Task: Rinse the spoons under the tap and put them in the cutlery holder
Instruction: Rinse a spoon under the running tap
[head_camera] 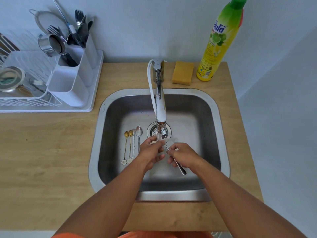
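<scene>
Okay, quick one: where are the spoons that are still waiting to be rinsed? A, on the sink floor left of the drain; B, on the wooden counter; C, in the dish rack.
A: the waiting spoons lie side by side on the sink floor, left of the drain.

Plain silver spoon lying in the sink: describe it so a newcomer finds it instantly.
Start at the steel sink; left of the drain lies a row of four spoons. The plain silver spoon is rightmost, nearest the left hand, with the largest bowl and no flower end.
</scene>
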`<state>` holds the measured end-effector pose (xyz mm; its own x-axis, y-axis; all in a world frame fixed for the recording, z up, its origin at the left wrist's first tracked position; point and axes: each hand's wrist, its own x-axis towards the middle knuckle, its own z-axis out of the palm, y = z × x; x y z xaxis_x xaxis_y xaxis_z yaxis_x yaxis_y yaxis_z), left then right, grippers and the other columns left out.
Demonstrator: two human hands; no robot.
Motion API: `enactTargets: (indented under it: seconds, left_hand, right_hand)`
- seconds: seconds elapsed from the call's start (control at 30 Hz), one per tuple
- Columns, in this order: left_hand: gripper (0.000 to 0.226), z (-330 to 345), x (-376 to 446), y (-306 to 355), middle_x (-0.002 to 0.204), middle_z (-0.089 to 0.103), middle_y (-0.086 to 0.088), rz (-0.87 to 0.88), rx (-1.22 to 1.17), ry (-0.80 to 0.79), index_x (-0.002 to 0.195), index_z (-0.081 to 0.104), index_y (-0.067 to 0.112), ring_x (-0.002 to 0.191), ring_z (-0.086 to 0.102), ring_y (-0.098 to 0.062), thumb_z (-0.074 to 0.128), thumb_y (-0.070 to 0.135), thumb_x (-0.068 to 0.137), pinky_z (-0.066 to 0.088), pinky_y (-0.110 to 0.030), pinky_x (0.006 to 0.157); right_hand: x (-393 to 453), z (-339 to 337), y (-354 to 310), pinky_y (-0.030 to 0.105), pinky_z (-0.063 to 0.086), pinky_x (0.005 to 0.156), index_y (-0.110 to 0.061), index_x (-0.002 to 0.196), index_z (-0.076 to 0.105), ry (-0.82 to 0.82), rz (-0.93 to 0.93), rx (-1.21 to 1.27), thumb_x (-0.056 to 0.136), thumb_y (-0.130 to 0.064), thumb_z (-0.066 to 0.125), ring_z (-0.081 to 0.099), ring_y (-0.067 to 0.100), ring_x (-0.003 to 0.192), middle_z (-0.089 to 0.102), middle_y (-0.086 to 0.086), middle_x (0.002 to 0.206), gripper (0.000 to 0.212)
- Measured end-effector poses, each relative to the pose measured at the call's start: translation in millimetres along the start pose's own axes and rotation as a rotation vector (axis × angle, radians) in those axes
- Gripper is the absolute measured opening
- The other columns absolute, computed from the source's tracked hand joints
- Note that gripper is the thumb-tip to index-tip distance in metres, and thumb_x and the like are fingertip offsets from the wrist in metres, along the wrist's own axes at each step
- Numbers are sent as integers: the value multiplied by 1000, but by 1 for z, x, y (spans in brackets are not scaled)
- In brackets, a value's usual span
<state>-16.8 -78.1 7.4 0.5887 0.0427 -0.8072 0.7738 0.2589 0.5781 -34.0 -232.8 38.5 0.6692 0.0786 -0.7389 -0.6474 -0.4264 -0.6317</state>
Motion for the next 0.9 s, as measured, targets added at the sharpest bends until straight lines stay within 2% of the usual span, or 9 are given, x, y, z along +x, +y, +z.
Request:
enactTargets:
  seconds: [0.07, 0.13, 0.2, 0.27, 0.43, 0.57, 0.7, 0.83, 0.9]
  left_hand:
    - [25, 4, 0, 0, 77, 72, -4, 4, 28, -4, 111, 69, 23, 64, 66, -12, 78, 12, 90, 55, -25, 50]
    - [23, 6, 1, 0, 81, 73, -4, 24, 52, 15, 110, 68, 23, 67, 66, -13, 78, 14, 91, 56, -26, 51]
    - [21, 5, 2, 1, 90, 75, -3, 65, 104, 47, 108, 69, 24, 75, 65, -15, 80, 22, 90, 57, -26, 53]
    - [19, 3, 3, 2, 94, 76, -1, 118, 167, 82, 103, 71, 24, 78, 65, -16, 81, 31, 89, 57, -25, 52]
    - [28, 6, -2, -5, 91, 77, -1, 170, 151, 170, 97, 77, 23, 76, 69, -14, 70, 50, 95, 54, -22, 50]
    - [25, 5, -8, -11, 97, 76, -1, 183, 132, 168, 100, 77, 26, 80, 71, -15, 64, 47, 100, 54, -25, 51]
    - [20, 1, -11, -13, 105, 76, 1, 192, 197, 140, 107, 76, 22, 86, 70, -16, 61, 36, 103, 53, -28, 59]
    - [9, 1, -12, -11, 94, 78, -2, 219, 252, 157, 94, 77, 21, 77, 66, -15, 75, 29, 94, 50, -28, 57]
    - [16, 3, -14, -8, 87, 80, 1, 231, 265, 187, 93, 79, 19, 72, 68, -13, 83, 34, 87, 49, -27, 57]
  right_hand:
    - [8, 3, -3, 27, 55, 58, -13, 91, 66, 45, -38, 26, 97, -20, 59, 63, 14, 51, 74, 2, 63, 11]
    - [13, 5, -3, 28, 55, 58, -17, 88, 66, 63, -62, 14, 98, -21, 60, 63, 10, 49, 71, -1, 59, 12]
    - [14, 4, -1, 29, 56, 61, -21, 89, 67, 67, -74, -25, 98, -26, 61, 63, 9, 49, 73, -2, 61, 12]
    - [14, 3, 2, 34, 58, 71, -22, 90, 68, 67, -76, -57, 97, -30, 62, 63, 11, 53, 75, -2, 65, 12]
    - [10, 1, 4, 41, 61, 83, -24, 89, 70, 51, -65, -86, 94, -32, 63, 68, 13, 55, 77, -4, 69, 12]
    - [8, 0, 1, 36, 60, 82, -28, 85, 72, 126, -57, -123, 87, -35, 63, 73, 10, 55, 76, -14, 71, 12]
    - [8, 0, -2, 32, 58, 78, -34, 84, 71, 164, -73, -156, 89, -36, 63, 74, 9, 59, 75, -9, 71, 10]
    - [9, 1, 1, 35, 58, 78, -33, 84, 74, 161, -86, -162, 91, -37, 67, 70, 15, 72, 75, -8, 81, 10]
    - [6, 2, 4, 33, 57, 77, -34, 84, 74, 150, -90, -169, 91, -37, 66, 69, 13, 78, 74, -10, 84, 11]
